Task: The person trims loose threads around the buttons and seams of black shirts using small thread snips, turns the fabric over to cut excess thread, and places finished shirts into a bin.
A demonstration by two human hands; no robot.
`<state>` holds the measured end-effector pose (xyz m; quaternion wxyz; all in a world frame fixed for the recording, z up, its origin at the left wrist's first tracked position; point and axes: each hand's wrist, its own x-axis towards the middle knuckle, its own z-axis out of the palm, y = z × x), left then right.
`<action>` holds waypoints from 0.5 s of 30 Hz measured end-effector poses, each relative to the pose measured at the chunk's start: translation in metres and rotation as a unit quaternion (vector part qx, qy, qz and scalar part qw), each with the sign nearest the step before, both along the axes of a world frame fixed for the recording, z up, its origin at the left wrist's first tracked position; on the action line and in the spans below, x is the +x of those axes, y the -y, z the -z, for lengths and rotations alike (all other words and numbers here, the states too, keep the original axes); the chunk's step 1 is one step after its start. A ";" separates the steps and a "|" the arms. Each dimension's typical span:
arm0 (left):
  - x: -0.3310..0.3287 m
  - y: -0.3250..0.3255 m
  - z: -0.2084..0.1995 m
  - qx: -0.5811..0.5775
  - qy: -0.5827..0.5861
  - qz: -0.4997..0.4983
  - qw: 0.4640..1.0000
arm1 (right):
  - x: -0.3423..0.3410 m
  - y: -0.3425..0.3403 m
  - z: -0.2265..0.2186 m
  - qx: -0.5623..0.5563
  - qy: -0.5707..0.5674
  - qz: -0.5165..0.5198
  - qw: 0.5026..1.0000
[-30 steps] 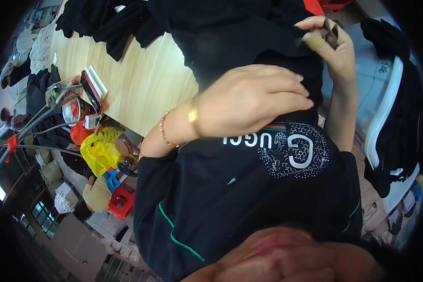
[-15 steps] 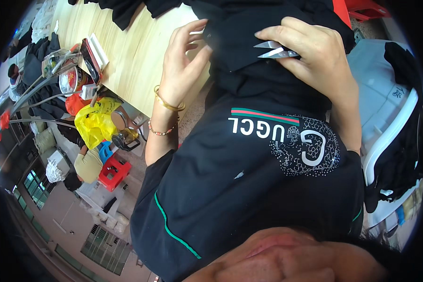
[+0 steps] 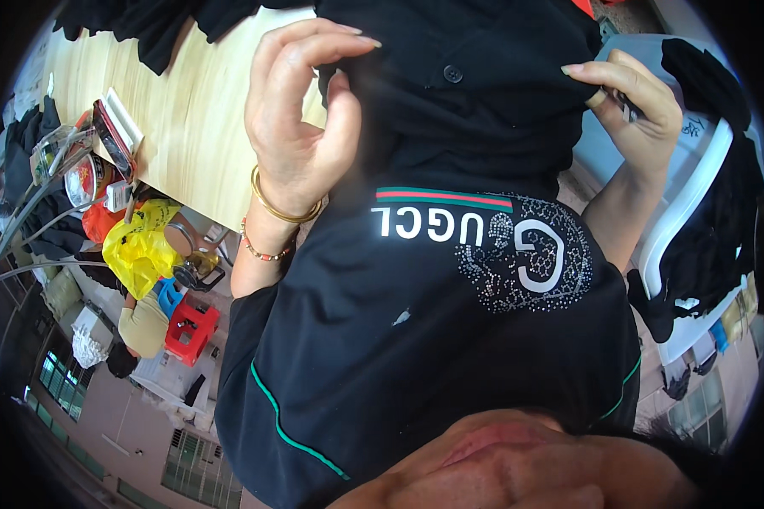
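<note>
A black garment (image 3: 501, 110) with a dark button (image 3: 453, 74) on it lies across my lap and up against the table's edge. My right hand (image 3: 641, 106) pinches the garment's right edge between thumb and forefinger. Something dark with a slight glint, probably the small scissors, is tucked in that palm, mostly hidden by the fingers. At the garment's left side is my left hand (image 3: 301, 119), its fingers curved and thumb apart, holding nothing. Its fingertips hover over or touch the cloth; which of the two I cannot tell.
A pale wooden table (image 3: 204, 110) stands ahead on the left, with more black cloth (image 3: 157, 30) on its far side. Left of it are a yellow plastic bag (image 3: 140, 250) and a red stool (image 3: 191, 329). A white plastic chair (image 3: 683, 204) holding black cloth is at my right.
My right hand has moved right and now pinches the garment's edge; the scissor blades no longer show. The garment now shows a button. My left hand appears further left, its fingers still apart.
</note>
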<state>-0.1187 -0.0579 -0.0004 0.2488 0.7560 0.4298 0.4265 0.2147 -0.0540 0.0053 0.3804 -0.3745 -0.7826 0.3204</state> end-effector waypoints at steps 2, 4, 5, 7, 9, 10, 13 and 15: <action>0.002 0.001 0.001 0.011 -0.001 -0.009 1.000 | 0.002 0.002 0.008 0.012 0.008 0.014 1.000; 0.004 0.000 0.002 0.006 0.019 -0.012 1.000 | 0.008 0.002 0.018 -0.013 -0.021 -0.002 1.000; 0.003 -0.001 0.001 0.006 0.018 -0.010 1.000 | 0.008 0.002 0.020 -0.013 -0.022 0.001 1.000; 0.000 -0.003 -0.002 0.016 -0.001 0.028 0.999 | 0.010 0.004 0.023 -0.014 -0.027 0.027 0.999; 0.004 -0.002 -0.011 0.010 -0.042 0.064 0.997 | 0.012 0.003 0.021 -0.011 -0.025 0.025 0.999; 0.007 -0.004 -0.017 0.004 -0.083 0.096 0.992 | 0.014 0.002 0.019 -0.008 -0.022 0.020 1.000; 0.022 -0.017 -0.024 0.023 -0.168 0.145 0.975 | 0.029 0.002 0.019 -0.052 -0.123 -0.035 0.991; 0.024 -0.026 -0.020 0.006 -0.141 0.189 0.972 | 0.031 0.001 0.022 -0.044 -0.191 -0.004 0.981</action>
